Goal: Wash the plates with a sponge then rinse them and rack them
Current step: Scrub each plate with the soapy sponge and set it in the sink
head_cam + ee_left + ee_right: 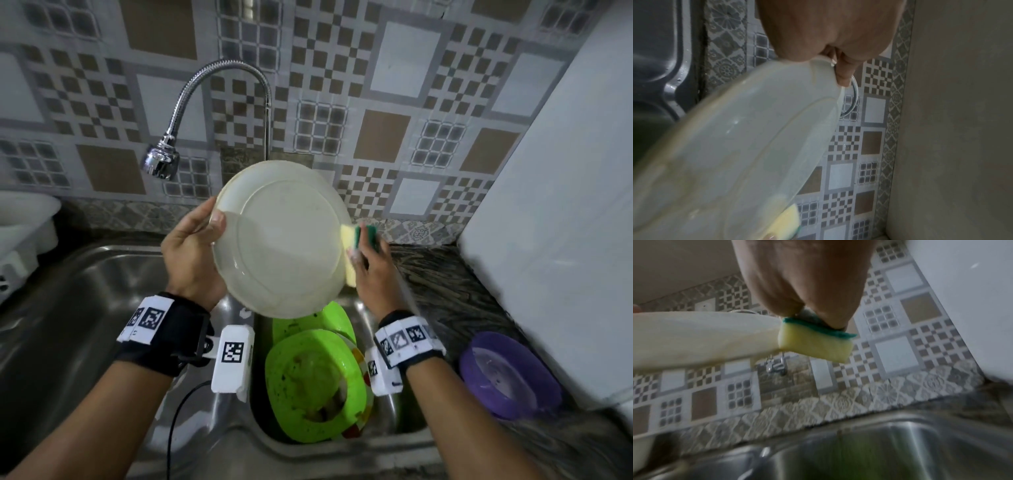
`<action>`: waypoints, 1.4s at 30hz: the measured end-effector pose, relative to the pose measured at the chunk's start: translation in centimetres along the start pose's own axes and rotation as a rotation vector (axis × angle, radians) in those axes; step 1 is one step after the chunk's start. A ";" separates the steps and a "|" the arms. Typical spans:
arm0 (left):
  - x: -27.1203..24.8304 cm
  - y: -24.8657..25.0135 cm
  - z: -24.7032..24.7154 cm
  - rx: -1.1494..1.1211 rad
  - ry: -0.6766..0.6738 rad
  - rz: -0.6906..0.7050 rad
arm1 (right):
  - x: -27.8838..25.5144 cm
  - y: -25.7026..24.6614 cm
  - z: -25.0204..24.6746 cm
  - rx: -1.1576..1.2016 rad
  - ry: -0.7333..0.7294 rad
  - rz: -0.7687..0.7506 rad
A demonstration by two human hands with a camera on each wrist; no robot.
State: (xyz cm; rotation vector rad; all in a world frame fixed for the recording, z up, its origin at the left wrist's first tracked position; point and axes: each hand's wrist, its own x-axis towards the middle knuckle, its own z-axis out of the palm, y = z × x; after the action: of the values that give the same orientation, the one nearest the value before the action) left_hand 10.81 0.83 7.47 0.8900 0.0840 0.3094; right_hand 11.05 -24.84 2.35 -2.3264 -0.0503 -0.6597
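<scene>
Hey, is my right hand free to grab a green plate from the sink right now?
Probably not: the right hand grips the sponge, though the green plates lie uncovered just below.

White plate (281, 236) and sponge (356, 250) above the sink
Plate tilted, underside up; yellow-green sponge touches its right rim – dirty green plates (315, 380) stacked below in the basin.

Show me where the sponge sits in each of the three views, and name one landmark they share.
Head: the sponge is right of centre, at the white plate's right edge, gripped by the right hand.
Left wrist: only its yellow corner shows, bottom centre, behind the plate's rim.
Right wrist: centre, below the fingers.
Shared landmark: the white plate.
</scene>
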 end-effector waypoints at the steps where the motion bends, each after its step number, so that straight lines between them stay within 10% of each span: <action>1: 0.1 0.0 -0.3 -0.020 0.031 0.005 | -1.4 -0.3 0.3 0.020 -0.018 -0.001; 16: -0.8 -2.7 -5.7 0.270 0.070 0.198 | -7.8 -6.5 10.3 0.178 -0.351 -0.297; 25: 3.3 2.3 -15.7 0.965 -0.123 0.366 | -4.3 -6.0 8.6 0.393 -0.226 -0.002; 36: 6.9 -5.0 -22.1 1.274 -0.285 0.263 | -5.9 -3.6 8.9 0.372 -0.262 0.013; 42: 6.5 -6.4 -22.9 1.357 -0.650 -0.049 | -6.1 -2.1 8.3 0.335 -0.264 0.070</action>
State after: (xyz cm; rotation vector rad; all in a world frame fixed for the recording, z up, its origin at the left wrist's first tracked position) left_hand 13.88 16.21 -11.50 2.2871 -0.3338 -0.1585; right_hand 9.00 -17.03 -4.36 -2.0644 -0.1846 -0.2794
